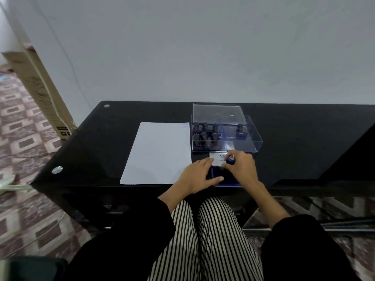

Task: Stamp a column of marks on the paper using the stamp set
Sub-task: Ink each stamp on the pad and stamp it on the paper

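Since the stamp (231, 159) needs ink before it can mark, the R hand's (242, 168) fingers (238, 155) curl round its blue knob, holding it upright at the open ink pad (216, 174), prob. to load it. The L hand (195, 176) lies w/ fingers (206, 162) straight on the pad's edge, likely so it won't slide. Just left of those fingers sits the paper (158, 153), mostly blank, w/ faint blue marks at its far corner. Beyond the fingers a clear box (253, 142) w/ spare stamps (204, 136) stands on the desk (113, 126).

Paper (158, 153) left of box (254, 143) (pad (217, 157) nearer)
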Action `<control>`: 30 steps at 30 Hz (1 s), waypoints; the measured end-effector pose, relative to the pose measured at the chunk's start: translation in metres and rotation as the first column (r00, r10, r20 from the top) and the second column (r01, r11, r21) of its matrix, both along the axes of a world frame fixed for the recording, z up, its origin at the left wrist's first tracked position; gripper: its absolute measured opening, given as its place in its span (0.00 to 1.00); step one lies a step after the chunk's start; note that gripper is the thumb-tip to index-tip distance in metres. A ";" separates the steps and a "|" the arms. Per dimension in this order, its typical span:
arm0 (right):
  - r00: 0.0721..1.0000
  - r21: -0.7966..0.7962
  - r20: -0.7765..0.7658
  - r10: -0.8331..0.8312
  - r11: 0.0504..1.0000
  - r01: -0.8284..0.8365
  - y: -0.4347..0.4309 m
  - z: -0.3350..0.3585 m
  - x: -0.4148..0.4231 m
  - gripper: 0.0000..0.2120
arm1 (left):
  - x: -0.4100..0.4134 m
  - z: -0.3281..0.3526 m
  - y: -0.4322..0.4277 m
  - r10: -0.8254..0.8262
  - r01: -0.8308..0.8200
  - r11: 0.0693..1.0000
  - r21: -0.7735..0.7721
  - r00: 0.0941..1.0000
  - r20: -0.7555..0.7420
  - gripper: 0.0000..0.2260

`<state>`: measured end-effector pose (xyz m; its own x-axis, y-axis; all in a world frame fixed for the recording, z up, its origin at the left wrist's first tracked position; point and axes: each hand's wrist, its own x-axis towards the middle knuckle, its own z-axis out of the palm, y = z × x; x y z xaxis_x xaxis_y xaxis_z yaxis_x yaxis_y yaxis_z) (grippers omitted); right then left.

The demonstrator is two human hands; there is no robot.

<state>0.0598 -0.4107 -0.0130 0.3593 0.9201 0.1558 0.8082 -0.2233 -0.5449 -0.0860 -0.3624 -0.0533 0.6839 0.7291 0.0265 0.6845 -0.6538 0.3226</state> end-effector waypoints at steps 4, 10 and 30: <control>0.983 0.151 -0.184 0.002 0.988 0.026 0.025 0.035 0.009 0.05 | -0.024 0.031 0.021 0.014 -0.037 0.996 0.083 0.962 0.271 0.26; 0.970 0.139 -0.189 0.155 0.982 -0.130 0.080 0.087 -0.006 0.10 | -0.047 0.057 0.070 0.212 -0.244 0.970 0.015 0.869 0.446 0.17; 0.884 -0.218 0.340 0.320 0.941 -0.257 0.247 0.039 -0.053 0.08 | -0.047 -0.018 0.204 0.402 -0.404 0.915 -0.016 0.913 -0.070 0.25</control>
<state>0.0068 -0.1633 0.0257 0.0206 0.9977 0.0639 0.9846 -0.0091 -0.1745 -0.1329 -0.1588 -0.0716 0.3318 0.9428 -0.0329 0.9073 -0.3094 0.2846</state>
